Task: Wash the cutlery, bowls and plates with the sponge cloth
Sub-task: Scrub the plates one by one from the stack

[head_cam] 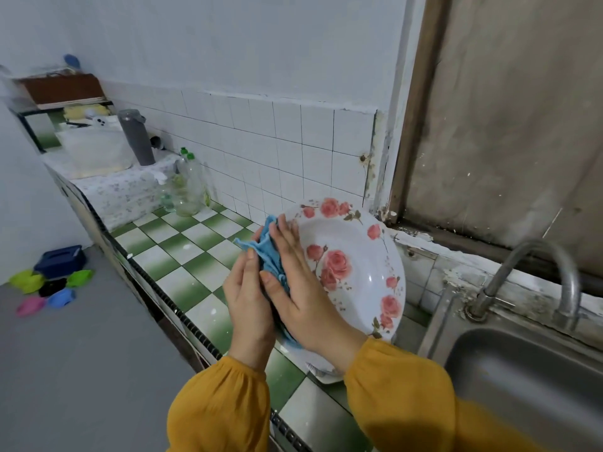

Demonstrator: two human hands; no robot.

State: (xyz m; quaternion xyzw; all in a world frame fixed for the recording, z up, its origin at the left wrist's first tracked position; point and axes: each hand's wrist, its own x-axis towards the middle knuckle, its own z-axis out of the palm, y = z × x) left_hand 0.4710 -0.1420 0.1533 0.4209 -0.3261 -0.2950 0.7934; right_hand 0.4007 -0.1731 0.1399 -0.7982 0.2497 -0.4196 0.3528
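Green-checked counter [192,252] — both hands [295,282] pressed flat on blue sponge cloth [270,256] against rose-patterned plate [352,256], no writing legible.

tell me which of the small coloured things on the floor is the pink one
The pink one is the lowest-left of the cluster on the grey floor, beside the blue one; the two green ones lie farther up, by the dark blue box.

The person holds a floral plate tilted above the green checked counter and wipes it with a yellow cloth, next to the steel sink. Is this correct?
Not quite: the cloth is blue, not yellow; yellow is only the sleeves. The head view shows it pressed between both hands against the floral plate, held tilted above the green checked counter, beside the steel sink.
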